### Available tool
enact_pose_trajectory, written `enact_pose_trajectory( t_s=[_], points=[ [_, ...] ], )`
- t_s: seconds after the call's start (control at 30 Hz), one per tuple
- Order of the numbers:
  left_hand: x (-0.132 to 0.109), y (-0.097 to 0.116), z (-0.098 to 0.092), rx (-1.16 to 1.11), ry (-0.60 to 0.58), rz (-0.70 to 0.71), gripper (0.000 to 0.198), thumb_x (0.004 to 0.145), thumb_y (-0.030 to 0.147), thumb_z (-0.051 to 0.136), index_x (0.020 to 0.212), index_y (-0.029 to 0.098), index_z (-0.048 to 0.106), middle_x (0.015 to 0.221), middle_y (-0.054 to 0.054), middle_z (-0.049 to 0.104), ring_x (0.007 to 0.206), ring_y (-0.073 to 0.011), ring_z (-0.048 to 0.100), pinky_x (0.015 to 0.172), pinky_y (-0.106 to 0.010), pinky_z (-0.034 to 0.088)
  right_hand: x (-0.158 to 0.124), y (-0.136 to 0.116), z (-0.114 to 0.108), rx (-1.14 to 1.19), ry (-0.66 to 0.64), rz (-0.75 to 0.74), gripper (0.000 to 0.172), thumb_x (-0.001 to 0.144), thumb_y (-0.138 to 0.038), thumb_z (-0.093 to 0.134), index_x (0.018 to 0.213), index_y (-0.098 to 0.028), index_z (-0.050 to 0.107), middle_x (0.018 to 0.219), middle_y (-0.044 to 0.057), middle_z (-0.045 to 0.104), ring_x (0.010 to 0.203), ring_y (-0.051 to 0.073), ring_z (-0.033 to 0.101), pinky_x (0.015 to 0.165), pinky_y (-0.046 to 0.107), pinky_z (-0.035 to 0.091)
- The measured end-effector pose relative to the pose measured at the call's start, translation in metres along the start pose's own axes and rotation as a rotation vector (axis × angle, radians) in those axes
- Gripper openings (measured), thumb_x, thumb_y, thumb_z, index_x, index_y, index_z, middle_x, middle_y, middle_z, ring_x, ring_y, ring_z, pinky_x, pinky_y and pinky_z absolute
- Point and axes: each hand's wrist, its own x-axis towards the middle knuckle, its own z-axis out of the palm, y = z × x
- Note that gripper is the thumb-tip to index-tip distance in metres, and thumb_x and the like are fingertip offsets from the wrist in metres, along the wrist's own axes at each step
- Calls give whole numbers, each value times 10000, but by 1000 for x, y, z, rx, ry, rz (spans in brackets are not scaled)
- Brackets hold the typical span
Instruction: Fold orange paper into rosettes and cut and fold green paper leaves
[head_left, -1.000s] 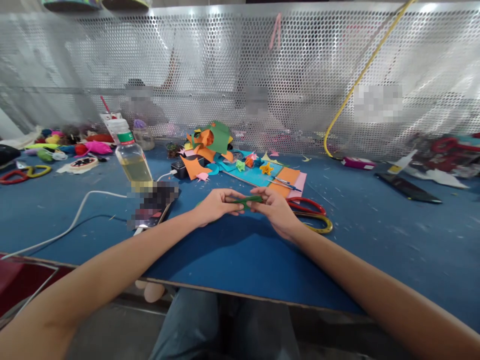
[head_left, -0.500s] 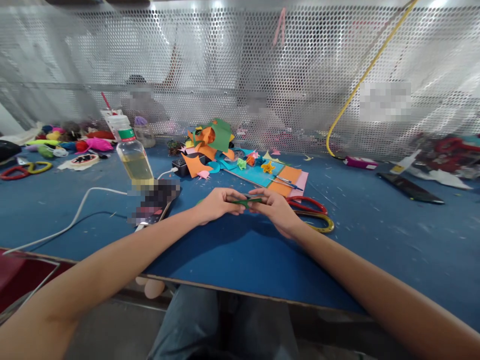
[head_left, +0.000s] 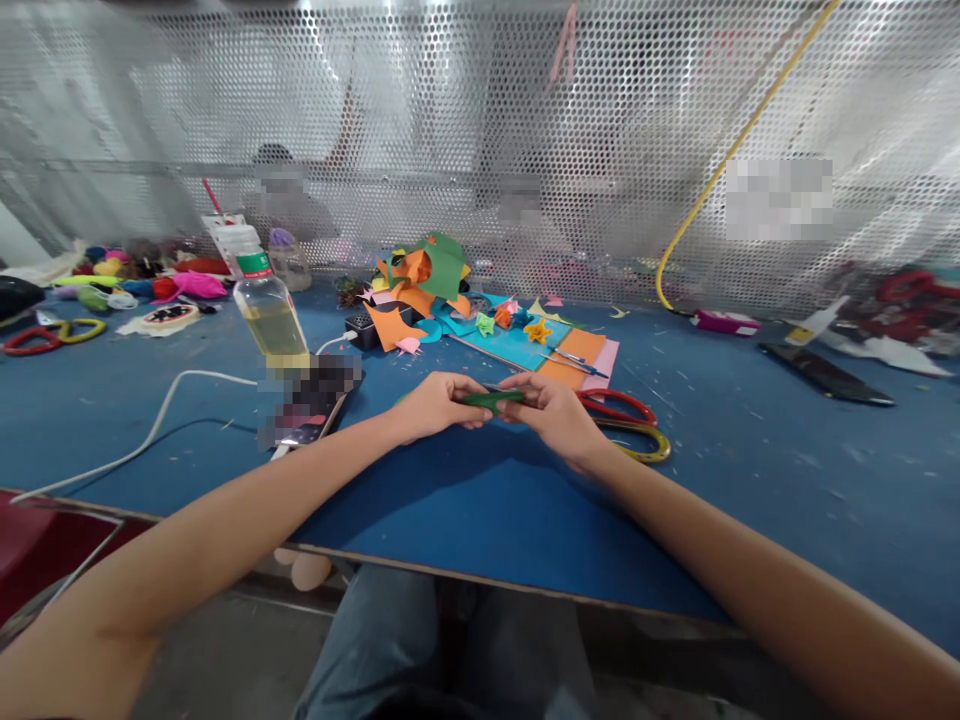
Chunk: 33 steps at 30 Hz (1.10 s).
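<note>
Between my two hands, just above the blue table, is a small green paper piece [head_left: 493, 399]. My left hand [head_left: 444, 402] pinches its left end between thumb and fingers. Its right end is in the closed fingers of my right hand [head_left: 545, 408]. Scissors with one red and one yellow handle loop [head_left: 643, 440] lie beside my right hand, partly hidden by it. Beyond the hands, orange sheets [head_left: 574, 358] and a light blue sheet [head_left: 517, 345] carry small folded paper shapes, among them an orange star [head_left: 538, 331].
A bottle of yellowish liquid [head_left: 271, 315] and a phone on a white cable [head_left: 324, 395] stand at left. Green and orange paper scraps [head_left: 427, 270] are heaped at the back. A dark phone [head_left: 825, 373] lies at right. A perforated metal panel [head_left: 465, 130] rises behind the table [head_left: 450, 510].
The green paper has tilted between my fingers and shows more of its face. Both hands stay almost in place, and the view has shifted slightly.
</note>
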Motion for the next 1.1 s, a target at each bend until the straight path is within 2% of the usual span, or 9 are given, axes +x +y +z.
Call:
enact_pose_trajectory(
  t_s=[0.1,0.3,0.43,0.6,0.73,0.83,0.97,1.07,1.1],
  points=[
    [0,0,-1,43,-26,18,223,642,184,727,825,95,637,634,-20,655,558,-93,592,589,-240,481,0,0,0,-6,-16,-22,295,633,-262,713,886,-181,584,702,-11,656,620,130,618,653,298,498],
    [0,1,-3,67,-3,91,275,629,134,719,859,119,570,585,13,642,542,-94,588,567,-222,444,-2,3,1,16,-73,-31,351,628,-250,709,931,-198,538,745,7,687,719,168,660,714,330,513],
    [1,2,-1,46,-11,98,254,612,110,724,772,129,527,554,27,621,507,-84,577,531,-205,429,-1,6,3,8,-66,-42,324,635,-218,688,908,-209,513,697,-14,671,658,157,649,673,320,513],
    [4,-1,-2,-9,-16,37,277,644,69,687,865,124,529,596,4,653,564,-107,627,591,-244,488,2,12,2,-16,1,-59,308,645,-192,664,826,-234,418,592,-69,610,570,133,614,595,281,491],
    [3,0,-4,-32,-48,-50,340,657,-13,618,963,108,535,658,-34,680,649,-147,669,648,-300,525,6,16,-2,-11,-33,-17,261,679,-185,605,885,-226,451,642,-32,647,618,159,652,645,328,530],
    [2,1,-4,-32,-49,-79,369,660,-36,591,996,106,531,657,-34,679,652,-155,675,654,-312,530,8,17,-4,-26,-58,13,323,673,-146,579,975,-215,484,679,1,676,632,175,667,644,343,547],
    [1,3,-5,-20,-44,-46,301,712,27,600,999,109,557,733,-45,692,676,-139,675,692,-293,518,8,15,-5,-80,-55,0,339,714,-180,574,1039,-204,480,693,14,680,645,181,674,658,355,558],
    [1,6,-6,7,-39,-10,130,771,180,610,874,101,622,787,-57,694,649,-116,659,681,-259,497,3,11,-6,-154,-58,-61,388,731,-228,606,1091,-198,464,731,28,684,697,205,677,688,392,558],
    [0,7,-6,17,-31,-3,146,786,233,602,832,98,636,772,-57,691,636,-113,652,658,-246,488,2,8,-6,-185,-42,-94,421,726,-238,625,1112,-200,461,805,49,687,761,220,673,710,406,551]
  ],
)
